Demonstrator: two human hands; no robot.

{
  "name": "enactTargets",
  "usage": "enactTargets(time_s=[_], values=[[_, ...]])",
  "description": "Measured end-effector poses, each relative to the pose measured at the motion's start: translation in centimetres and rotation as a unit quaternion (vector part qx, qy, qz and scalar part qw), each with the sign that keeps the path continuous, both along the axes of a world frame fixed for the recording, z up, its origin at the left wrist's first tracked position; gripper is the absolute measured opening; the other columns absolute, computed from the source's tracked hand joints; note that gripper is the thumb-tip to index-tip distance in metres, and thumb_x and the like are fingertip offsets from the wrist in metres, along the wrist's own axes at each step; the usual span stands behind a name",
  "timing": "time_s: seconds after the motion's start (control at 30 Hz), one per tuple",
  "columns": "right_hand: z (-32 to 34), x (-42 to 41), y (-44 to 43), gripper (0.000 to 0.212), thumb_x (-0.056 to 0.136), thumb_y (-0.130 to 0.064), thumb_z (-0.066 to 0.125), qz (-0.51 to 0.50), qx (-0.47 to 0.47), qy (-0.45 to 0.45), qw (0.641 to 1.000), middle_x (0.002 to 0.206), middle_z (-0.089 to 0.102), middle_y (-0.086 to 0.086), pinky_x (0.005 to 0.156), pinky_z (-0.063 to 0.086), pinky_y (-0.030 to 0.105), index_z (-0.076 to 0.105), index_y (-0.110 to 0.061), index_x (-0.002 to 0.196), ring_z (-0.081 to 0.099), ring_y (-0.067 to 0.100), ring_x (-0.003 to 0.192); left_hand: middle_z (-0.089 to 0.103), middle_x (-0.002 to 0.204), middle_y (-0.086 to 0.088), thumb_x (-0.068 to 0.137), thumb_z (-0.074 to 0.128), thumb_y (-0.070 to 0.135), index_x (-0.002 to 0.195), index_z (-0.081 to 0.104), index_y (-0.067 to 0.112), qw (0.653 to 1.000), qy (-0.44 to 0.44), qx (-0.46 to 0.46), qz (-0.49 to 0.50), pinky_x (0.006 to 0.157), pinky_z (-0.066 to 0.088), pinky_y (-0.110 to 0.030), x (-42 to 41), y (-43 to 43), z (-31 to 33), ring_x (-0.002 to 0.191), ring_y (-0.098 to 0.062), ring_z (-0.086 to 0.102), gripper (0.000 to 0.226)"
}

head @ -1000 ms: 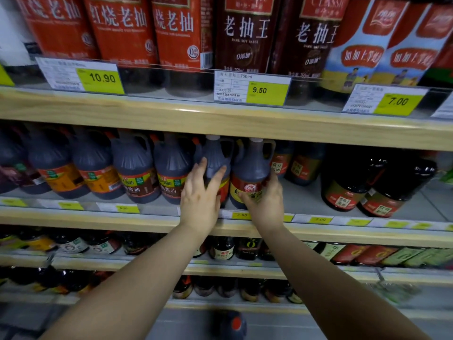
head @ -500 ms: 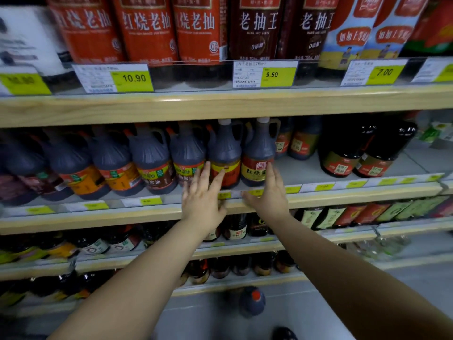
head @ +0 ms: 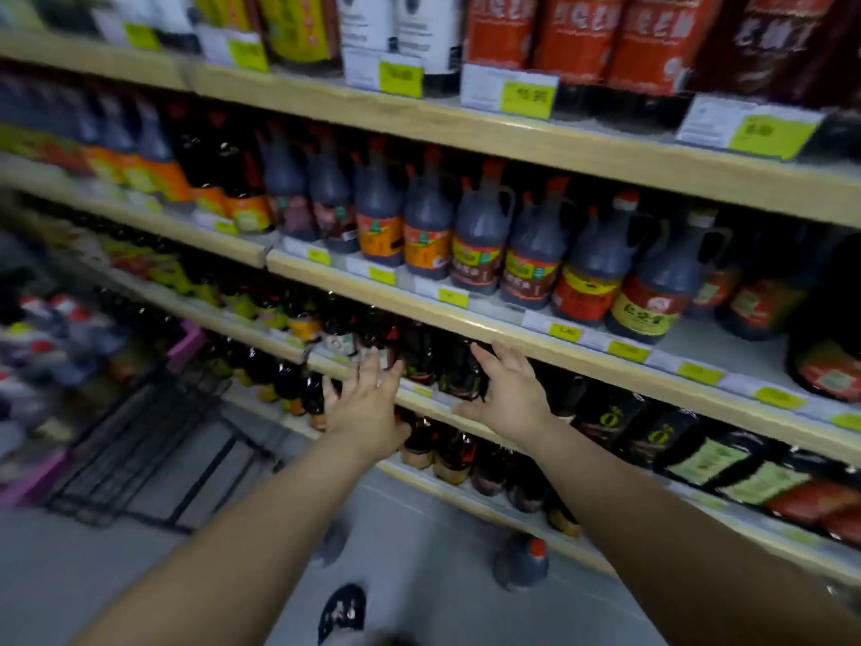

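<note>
Before the pale wooden shelf edge [head: 410,307], left hand [head: 368,412] and right hand [head: 510,396] hover spread wide, empty, just in front of dark glossy sauce bottles [head: 419,356]; a hasty reach could topple one forward.

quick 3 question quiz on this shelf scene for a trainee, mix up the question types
1. True or false: the left hand and the right hand each grip a jug.
2. Multiple choice: where does the dark jug below the right forearm stand? A on the floor; B on a table; C in the left hand.
3. Short answer: what colour is that jug's cap?
Key: 1 false; 2 A; 3 red.
</note>
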State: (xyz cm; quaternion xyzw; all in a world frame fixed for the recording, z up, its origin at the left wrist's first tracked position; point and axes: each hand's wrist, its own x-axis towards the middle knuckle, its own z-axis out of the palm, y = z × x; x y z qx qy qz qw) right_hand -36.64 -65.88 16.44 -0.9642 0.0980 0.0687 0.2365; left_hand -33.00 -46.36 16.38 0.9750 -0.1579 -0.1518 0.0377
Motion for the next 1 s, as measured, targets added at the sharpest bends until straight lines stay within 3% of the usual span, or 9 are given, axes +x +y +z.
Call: enactTargets(time_s=[0.2,0.4,0.67,0.83,1.0], values=[[-0.1,-0.7,7.1,0.093,0.078,-0.051,0.069,0.133,-0.011,0.033,0.991,0.160,-0.001,-0.003,0.119,0.011,0.045,0.013,-0.033,0.150,-0.005,0.022,0.147,-0.017,0.159,0.001,0.089,0.051,0.046,0.151,0.003,0.033,0.989,0.019,0.009,0.148,0.115,-0.001,-0.059,-5.6,8.9,-0.5,0.147,-0.027,-0.011,0.080],[-0.6,0.6,17.0,0.100,0.073,-0.056,0.070,0.208,-0.029,0.037,0.977,0.160,0.002,0.003,0.118,0.014,0.045,0.011,-0.032,0.150,-0.001,0.024,0.147,-0.018,0.159,0.002,0.089,0.053,0.045,0.151,0.003,0.034,0.973,0.006,-0.004,0.229,0.116,-0.001,-0.058,-7.0,19.3,-0.3,0.147,-0.026,-0.013,0.081],[-0.5,5.7,34.6,0.097,0.074,-0.052,0.072,0.222,-0.006,0.069,0.973,0.160,-0.002,0.000,0.114,0.027,0.043,0.015,-0.033,0.149,0.008,0.027,0.146,-0.012,0.160,-0.001,0.084,0.057,0.050,0.151,0.005,0.032,0.968,-0.022,0.003,0.250,0.117,0.004,-0.053,-4.3,37.1,-0.2,0.147,-0.025,-0.008,0.086],[0.1,8.1,44.0,0.095,0.076,-0.051,0.070,0.233,-0.006,0.057,0.971,0.160,-0.001,0.000,0.114,0.022,0.041,0.014,-0.032,0.150,0.006,0.025,0.146,-0.007,0.160,-0.005,0.084,0.058,0.047,0.151,0.008,0.029,0.966,-0.013,0.018,0.257,0.117,0.008,-0.053,-2.4,46.6,0.2,0.147,-0.029,-0.004,0.085],[-0.7,9.9,48.8,0.098,0.074,-0.050,0.071,0.253,-0.045,0.071,0.964,0.160,-0.002,0.001,0.115,0.019,0.042,0.012,-0.032,0.150,0.005,0.024,0.146,-0.006,0.160,-0.006,0.084,0.057,0.046,0.152,0.007,0.028,0.968,-0.012,-0.001,0.252,0.117,0.006,-0.054,-0.7,50.8,-0.4,0.147,-0.029,-0.004,0.086]])
